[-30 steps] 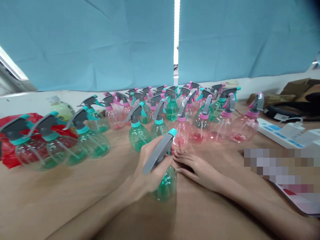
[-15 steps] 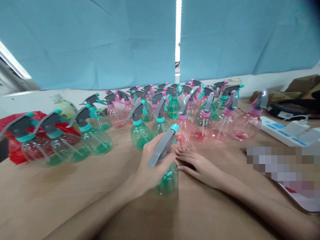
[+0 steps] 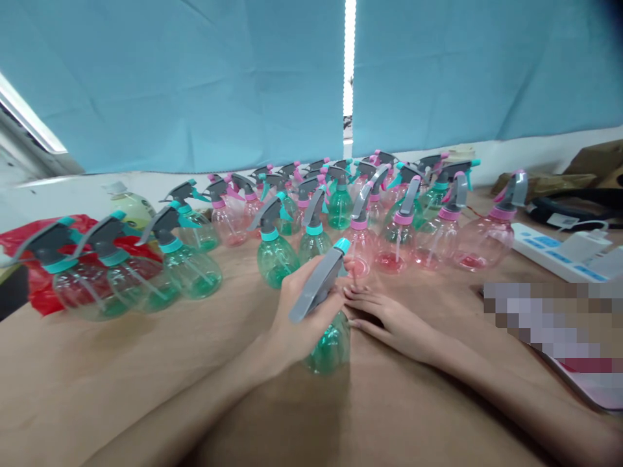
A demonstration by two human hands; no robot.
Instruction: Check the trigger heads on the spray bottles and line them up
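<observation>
My left hand [image 3: 296, 318] is wrapped round the neck of a green spray bottle [image 3: 329, 347] with a grey and teal trigger head, which stands near the table's middle. Its collar is hidden behind my fingers. Flat on the table just right of that bottle lies my right hand [image 3: 389, 319], fingers stretched out and holding nothing; whether its fingertips touch the bottle I cannot tell. Right beyond my left hand stand two more green spray bottles [image 3: 276, 259]. A pink spray bottle [image 3: 360, 250] is a little farther back, beyond my right fingertips.
Several pink and green spray bottles [image 3: 236, 224] crowd the back of the wooden table [image 3: 233, 408]. At left, green spray bottles [image 3: 192, 269] stand by a red plastic bag [image 3: 41, 285]. A white power strip [image 3: 549, 250] and a blurred-out flat object [image 3: 555, 324] lie at right.
The view has shifted very slightly. Both hands and the held bottle keep the same pose, with no visible change in grip.
</observation>
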